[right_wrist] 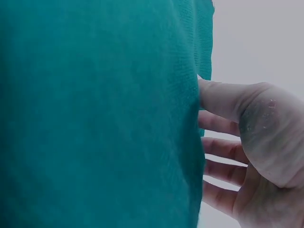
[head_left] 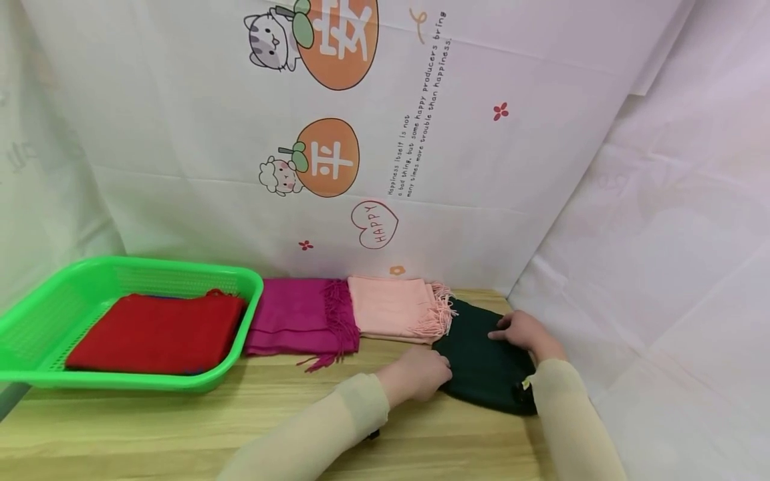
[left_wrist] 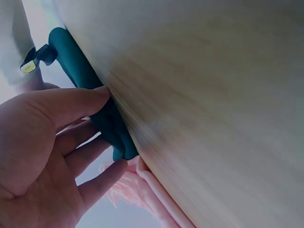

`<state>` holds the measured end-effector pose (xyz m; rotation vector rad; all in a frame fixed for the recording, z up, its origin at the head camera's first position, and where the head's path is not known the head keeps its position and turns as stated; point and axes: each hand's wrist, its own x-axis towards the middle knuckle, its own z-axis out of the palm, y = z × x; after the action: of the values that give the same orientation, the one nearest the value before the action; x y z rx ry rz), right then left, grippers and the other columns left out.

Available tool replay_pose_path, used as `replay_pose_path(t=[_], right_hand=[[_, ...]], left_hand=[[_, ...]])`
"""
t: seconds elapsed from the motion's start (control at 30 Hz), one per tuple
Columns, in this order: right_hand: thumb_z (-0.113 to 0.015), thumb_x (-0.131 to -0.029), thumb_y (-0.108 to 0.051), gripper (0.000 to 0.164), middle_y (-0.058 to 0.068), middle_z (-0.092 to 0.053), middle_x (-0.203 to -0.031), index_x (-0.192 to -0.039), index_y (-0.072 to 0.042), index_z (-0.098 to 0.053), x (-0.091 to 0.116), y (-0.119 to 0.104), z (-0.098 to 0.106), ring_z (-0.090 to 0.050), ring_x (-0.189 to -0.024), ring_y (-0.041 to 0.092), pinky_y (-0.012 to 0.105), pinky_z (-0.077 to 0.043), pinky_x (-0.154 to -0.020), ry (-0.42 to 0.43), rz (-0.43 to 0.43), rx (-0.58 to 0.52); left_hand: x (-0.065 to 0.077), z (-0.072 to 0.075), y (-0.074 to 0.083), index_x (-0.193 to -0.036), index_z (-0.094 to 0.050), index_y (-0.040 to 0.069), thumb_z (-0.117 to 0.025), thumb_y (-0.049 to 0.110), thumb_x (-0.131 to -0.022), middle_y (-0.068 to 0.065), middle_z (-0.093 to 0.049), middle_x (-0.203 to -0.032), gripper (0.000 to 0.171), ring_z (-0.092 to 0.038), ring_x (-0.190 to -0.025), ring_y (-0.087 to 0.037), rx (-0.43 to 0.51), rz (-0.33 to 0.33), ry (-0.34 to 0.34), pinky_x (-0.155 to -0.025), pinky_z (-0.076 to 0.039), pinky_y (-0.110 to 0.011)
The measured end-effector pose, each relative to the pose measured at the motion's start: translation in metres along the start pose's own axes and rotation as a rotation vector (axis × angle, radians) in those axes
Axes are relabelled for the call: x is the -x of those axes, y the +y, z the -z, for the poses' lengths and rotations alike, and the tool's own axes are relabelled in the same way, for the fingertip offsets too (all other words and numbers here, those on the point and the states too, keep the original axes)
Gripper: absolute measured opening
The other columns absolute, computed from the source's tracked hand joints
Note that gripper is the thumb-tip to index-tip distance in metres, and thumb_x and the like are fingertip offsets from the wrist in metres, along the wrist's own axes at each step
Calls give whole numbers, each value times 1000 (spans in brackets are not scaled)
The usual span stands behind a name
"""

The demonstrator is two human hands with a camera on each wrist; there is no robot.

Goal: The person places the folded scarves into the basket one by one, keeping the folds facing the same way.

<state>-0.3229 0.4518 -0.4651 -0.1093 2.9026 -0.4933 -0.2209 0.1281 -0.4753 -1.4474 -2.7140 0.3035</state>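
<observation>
A folded dark green knit garment (head_left: pixel 481 361) lies on the table at the right, its top right corner close to the wall sheet. At its left edge, my left hand (head_left: pixel 421 373) rests with the fingers against the fabric; in the left wrist view the thumb (left_wrist: pixel 90 102) touches the folded edge and the other fingers are spread loosely. My right hand (head_left: pixel 525 332) lies over its right side, fingertips on the cloth. Seen from the right wrist, the green fabric (right_wrist: pixel 104 114) fills the left of the view, with fairly straight fingers (right_wrist: pixel 221 147) along its edge.
Left of the green garment lie a folded pink fringed scarf (head_left: pixel 391 306) and a folded magenta fringed scarf (head_left: pixel 295 310). A green plastic basket (head_left: pixel 114 381) at the left holds a folded red cloth (head_left: pixel 159 332). Printed white sheets (head_left: pixel 463 220) hang behind and beside the wooden table (head_left: pixel 271 407).
</observation>
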Motion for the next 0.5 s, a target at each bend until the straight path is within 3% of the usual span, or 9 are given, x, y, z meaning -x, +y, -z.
replay_pose_path(t=[0.2,0.33,0.5], right_hand=[[-83,-102,-38,57,30,-72,-132,-133,9,-73,8,-4,-1,-71,-116,46,60,-59,-98,-28,25,30],[-84,-102,-36,54,27,-74,-127,-132,8,-74,15,-6,2,-73,-106,39,55,-63,-85,-47,18,17],[-80,-105,-35,44,17,-77,-116,-125,4,-76,20,-7,6,-72,-99,31,54,-62,-85,-49,34,20]], left_hand=[[12,-1,-2,-127,-81,33,-79,26,-103,14,-72,-129,25,-68,-114,-8,12,6,-6,-90,-60,-29],[19,-2,-6,-122,-81,32,-82,28,-100,13,-72,-120,22,-68,-107,-9,20,7,12,-83,-60,-29],[30,-4,-11,-114,-81,32,-87,36,-94,13,-71,-111,21,-68,-101,-8,29,13,34,-79,-59,-30]])
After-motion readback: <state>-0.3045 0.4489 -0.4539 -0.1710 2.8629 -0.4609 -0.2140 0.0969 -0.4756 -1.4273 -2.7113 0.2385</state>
